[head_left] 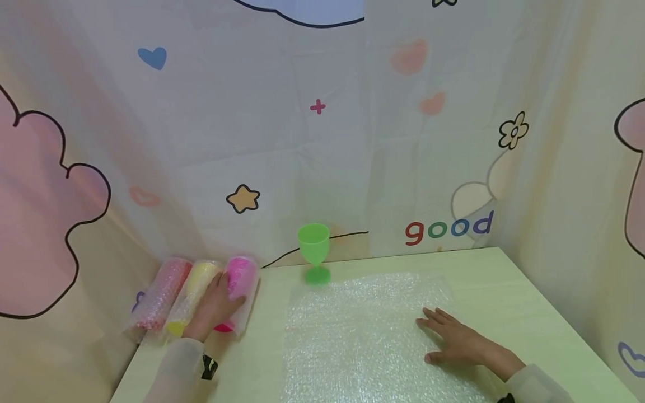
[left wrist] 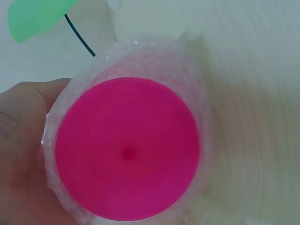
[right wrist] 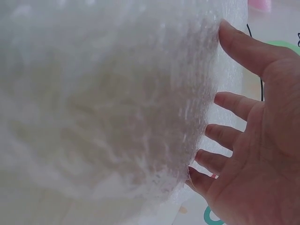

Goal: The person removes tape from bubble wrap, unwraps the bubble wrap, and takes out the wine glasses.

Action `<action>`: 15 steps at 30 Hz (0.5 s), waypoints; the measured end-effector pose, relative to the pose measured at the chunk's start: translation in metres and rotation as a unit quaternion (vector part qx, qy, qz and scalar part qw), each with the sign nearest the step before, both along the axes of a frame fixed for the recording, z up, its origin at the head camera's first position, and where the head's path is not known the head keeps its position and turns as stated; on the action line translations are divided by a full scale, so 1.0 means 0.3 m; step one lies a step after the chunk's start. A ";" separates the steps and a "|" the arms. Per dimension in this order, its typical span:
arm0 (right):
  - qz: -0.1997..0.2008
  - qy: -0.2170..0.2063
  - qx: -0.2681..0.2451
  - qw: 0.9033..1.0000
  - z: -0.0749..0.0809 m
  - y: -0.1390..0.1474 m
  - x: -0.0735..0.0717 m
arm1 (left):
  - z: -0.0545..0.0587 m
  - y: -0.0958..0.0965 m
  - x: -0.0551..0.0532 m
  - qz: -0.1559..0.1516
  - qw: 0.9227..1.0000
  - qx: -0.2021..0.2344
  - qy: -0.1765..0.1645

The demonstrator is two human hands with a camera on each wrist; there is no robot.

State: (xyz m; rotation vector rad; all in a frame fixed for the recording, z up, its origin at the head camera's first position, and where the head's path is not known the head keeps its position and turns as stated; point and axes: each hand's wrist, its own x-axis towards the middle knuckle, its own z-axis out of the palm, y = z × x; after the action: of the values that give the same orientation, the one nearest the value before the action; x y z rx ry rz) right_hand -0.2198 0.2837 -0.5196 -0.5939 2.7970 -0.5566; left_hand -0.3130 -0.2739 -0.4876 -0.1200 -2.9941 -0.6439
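Note:
Three bubble-wrapped bundles lie side by side at the table's left: a red one (head_left: 163,291), a yellow one (head_left: 202,275) and a pink goblet (head_left: 243,273). My left hand (head_left: 214,305) grips the pink goblet, thumb on its right side and fingers toward the yellow bundle. In the left wrist view the goblet's round pink base (left wrist: 129,145) faces the camera inside its wrap. My right hand (head_left: 456,338) has its fingers spread and touches the right part of a flat bubble wrap sheet (head_left: 353,336). An unwrapped green goblet (head_left: 314,246) stands upright behind the sheet.
The pale table (head_left: 504,296) meets a printed curtain (head_left: 342,168) along its back and on both sides. Its right edge slants down toward the lower right corner.

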 end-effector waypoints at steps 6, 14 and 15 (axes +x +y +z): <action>0.001 0.003 -0.005 1.000 -0.005 0.001 0.002 | -0.018 0.018 -0.011 0.007 1.000 0.024 -0.019; 0.002 0.016 0.000 1.000 -0.004 0.001 0.002 | -0.010 0.023 -0.006 0.010 0.998 0.038 -0.044; 0.003 0.017 -0.001 1.000 -0.003 0.001 0.004 | -0.008 0.023 -0.005 0.009 0.998 0.039 -0.043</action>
State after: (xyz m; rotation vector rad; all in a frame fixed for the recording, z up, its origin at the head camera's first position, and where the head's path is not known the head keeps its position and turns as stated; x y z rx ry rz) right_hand -0.2187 0.2840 -0.5205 -0.6170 2.8249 -0.5541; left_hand -0.3146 -0.2669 -0.4901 -0.0617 -3.0431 -0.7836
